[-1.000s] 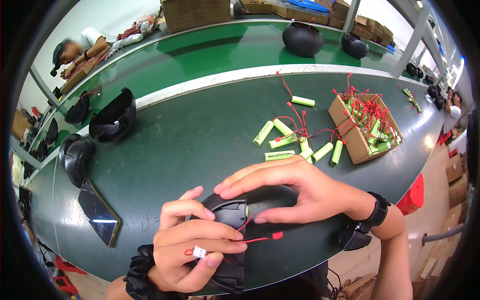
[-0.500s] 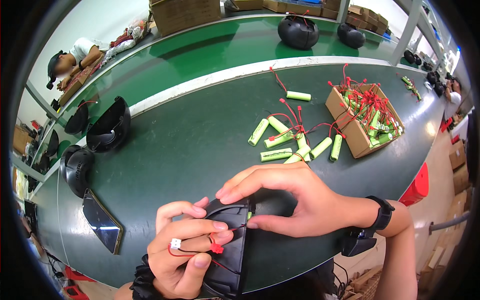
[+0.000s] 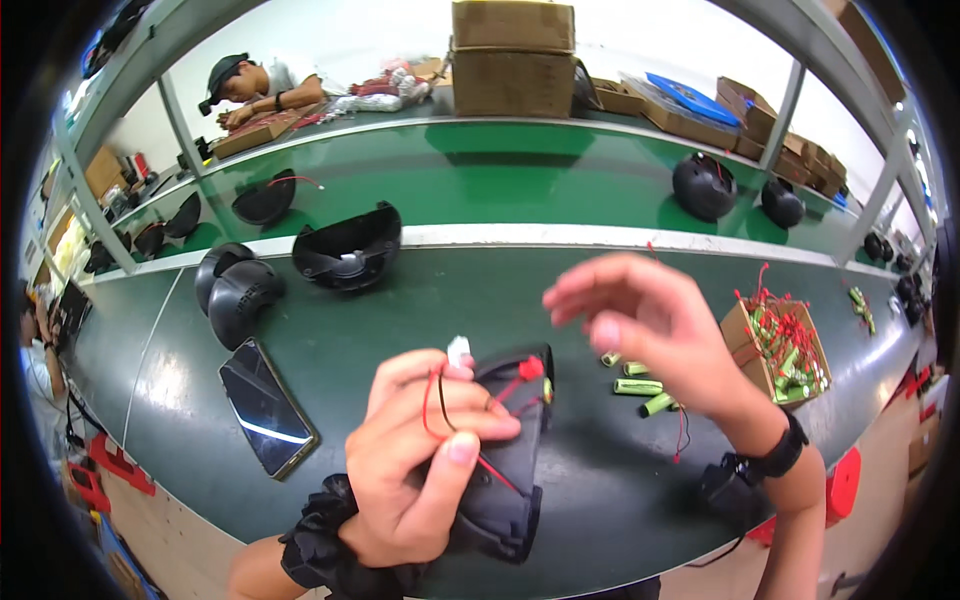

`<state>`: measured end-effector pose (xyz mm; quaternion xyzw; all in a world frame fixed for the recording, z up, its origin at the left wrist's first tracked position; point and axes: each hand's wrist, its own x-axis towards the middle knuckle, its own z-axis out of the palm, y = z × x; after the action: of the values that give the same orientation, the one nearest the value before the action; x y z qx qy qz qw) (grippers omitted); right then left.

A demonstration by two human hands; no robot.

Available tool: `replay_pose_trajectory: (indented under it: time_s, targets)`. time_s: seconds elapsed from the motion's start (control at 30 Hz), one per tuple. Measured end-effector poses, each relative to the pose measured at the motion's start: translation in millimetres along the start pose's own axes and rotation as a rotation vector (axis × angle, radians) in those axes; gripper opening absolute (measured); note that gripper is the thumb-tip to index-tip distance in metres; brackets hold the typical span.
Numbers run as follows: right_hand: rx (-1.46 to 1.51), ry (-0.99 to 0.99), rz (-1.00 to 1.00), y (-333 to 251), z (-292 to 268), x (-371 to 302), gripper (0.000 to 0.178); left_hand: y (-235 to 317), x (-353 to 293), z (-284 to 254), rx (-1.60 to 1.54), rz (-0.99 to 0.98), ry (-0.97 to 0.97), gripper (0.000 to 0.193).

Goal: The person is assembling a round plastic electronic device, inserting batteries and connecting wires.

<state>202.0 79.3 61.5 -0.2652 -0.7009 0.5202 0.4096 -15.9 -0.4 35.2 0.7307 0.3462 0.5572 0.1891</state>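
Observation:
My left hand [image 3: 420,450] is closed at a curved black plastic shell [image 3: 515,500]. Red and black wires loop over its fingers. A white plug [image 3: 458,350] sticks up at the fingertips, and a red plug [image 3: 530,369] lies against the shell's upper part. A sliver of green battery [image 3: 547,390] shows at the shell's far edge. Raised over the table, my right hand [image 3: 650,320] is apart from the shell, fingers spread, holding nothing. Several green batteries [image 3: 638,386] with leads lie below it, partly hidden by the hand and wrist.
A cardboard box [image 3: 748,350] of wired batteries stands to the right. At left are a phone [image 3: 266,410], black rounded parts [image 3: 243,300] and an open half shell [image 3: 350,250]. Behind a white ledge [image 3: 480,236] runs a green surface with black shells [image 3: 704,187]; a person works beyond.
My right hand has come off the shell and lifted away, with its fingers opening. My left hand stays on the shell and wires. The view has swung up and toward the left.

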Motion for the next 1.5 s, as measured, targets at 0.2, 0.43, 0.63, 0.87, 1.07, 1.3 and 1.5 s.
replay_pose_trajectory:
  time_s: [0.2, 0.43, 0.63, 0.87, 1.07, 1.3, 1.5]
  targets:
    - [-0.209, 0.096, 0.198, 37.7, 23.0, 115.5, 0.048, -7.3, 17.0, -19.0, 0.136, 0.069, 0.217, 0.019]
    - [-0.119, -0.014, 0.385, 128.8, 53.0, 213.3, 0.065, -11.7, 29.6, -22.1, 0.173, 0.108, 0.319, 0.020]
    - [-0.310, 0.150, 0.366, 110.2, 50.4, 196.9, 0.021, -24.5, 24.6, -20.8, 0.150, 0.094, 0.297, 0.017]
    - [-0.925, 0.319, -0.112, 32.3, -17.0, 87.8, 0.050, -45.8, 16.6, -10.1, 0.069, -0.079, 0.211, 0.020]
    - [-0.885, 0.108, 0.045, 11.3, 24.0, -31.2, 0.063, -52.3, 7.4, 3.4, 0.060, -0.093, 0.133, 0.018]
    - [-0.556, 0.104, -0.075, 29.6, 15.7, -76.2, 0.086, -33.4, -0.2, 14.9, 0.101, 0.027, 0.037, 0.013]
    - [-0.487, 0.125, -0.012, 34.6, 13.7, -75.1, 0.102, -31.5, -1.8, 16.0, 0.070, 0.009, -0.020, 0.014]
